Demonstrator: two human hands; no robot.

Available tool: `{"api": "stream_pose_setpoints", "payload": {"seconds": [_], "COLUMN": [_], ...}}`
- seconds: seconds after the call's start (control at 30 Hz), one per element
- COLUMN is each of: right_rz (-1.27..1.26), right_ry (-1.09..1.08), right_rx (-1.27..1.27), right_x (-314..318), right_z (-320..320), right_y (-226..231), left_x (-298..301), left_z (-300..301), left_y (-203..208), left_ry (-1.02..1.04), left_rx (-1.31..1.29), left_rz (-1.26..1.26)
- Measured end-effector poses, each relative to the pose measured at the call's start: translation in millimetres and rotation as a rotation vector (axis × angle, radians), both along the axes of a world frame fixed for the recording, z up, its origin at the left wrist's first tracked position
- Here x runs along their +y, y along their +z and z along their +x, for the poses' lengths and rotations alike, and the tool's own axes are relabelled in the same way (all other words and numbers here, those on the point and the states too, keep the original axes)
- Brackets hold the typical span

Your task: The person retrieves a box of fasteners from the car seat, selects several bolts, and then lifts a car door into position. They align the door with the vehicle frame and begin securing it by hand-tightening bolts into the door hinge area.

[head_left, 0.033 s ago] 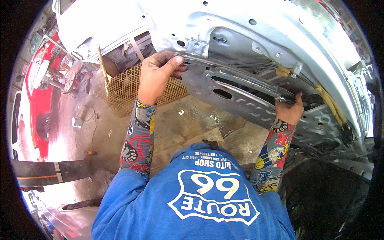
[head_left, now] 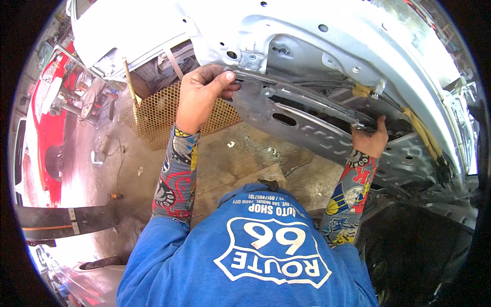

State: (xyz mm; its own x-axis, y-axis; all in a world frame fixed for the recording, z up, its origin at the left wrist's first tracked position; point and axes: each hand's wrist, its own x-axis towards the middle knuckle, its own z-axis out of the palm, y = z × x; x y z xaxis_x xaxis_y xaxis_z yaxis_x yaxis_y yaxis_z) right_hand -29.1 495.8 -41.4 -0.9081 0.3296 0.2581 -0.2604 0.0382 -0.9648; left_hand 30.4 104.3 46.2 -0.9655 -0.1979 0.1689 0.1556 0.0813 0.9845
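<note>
The dark strip, toward one o'clock, lies along the grey panel but is not yet released, its ends clamped in the grip of left hand at eleven and right hand at three, and any fastening cannot be told.

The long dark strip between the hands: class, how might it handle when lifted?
The strip is probably stiff, spanning left hand to right hand without obvious sag. Being slim, it may be light; its length could make it tip if held one-handed.
</note>
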Motion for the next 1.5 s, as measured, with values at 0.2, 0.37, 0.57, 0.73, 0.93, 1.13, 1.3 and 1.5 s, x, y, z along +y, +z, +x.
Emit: {"api": "stream_pose_setpoints", "payload": {"seconds": [0.2, 0.37, 0.57, 0.73, 0.93, 1.13, 1.3, 1.5], "right_rz": [0.258, 0.726, 0.789, 0.838, 0.647, 0.792, 0.361, -0.988], "right_ry": [-0.122, -0.282, -0.322, -0.307, -0.095, -0.168, -0.017, 0.498], "right_rx": [-0.139, -0.094, -0.045, -0.008, -0.045, 0.006, 0.058, 0.065], "right_x": [5.5, -0.1, -0.1, 9.0, 13.2, 8.8, 13.6, -30.1], "right_z": [-2.5, 9.5, 14.5, 12.0, 9.1, 14.4, 1.9, 35.5], "right_y": [6.6, 16.1, 22.5, 20.3, 25.9, 25.9, 15.2, 12.0], "left_x": [1.1, 11.6, 39.3, 99.6, 188.8, 213.3, 219.4, 217.3], "left_z": [2.0, 10.2, 38.9, 31.5, -8.6, -43.9, -46.5, -50.4], "left_y": [-1.6, -0.2, 31.5, 50.6, 30.2, 14.8, 6.4, 16.9], "left_ry": [-0.017, 0.085, 0.436, -0.139, -0.283, -0.444, -0.454, -0.420], "left_rx": [0.048, 0.035, 0.391, 0.819, 0.480, 0.215, 0.290, 0.354], "left_rz": [0.009, -0.075, -0.331, -0.723, -1.220, -1.283, -1.234, -1.211]}}
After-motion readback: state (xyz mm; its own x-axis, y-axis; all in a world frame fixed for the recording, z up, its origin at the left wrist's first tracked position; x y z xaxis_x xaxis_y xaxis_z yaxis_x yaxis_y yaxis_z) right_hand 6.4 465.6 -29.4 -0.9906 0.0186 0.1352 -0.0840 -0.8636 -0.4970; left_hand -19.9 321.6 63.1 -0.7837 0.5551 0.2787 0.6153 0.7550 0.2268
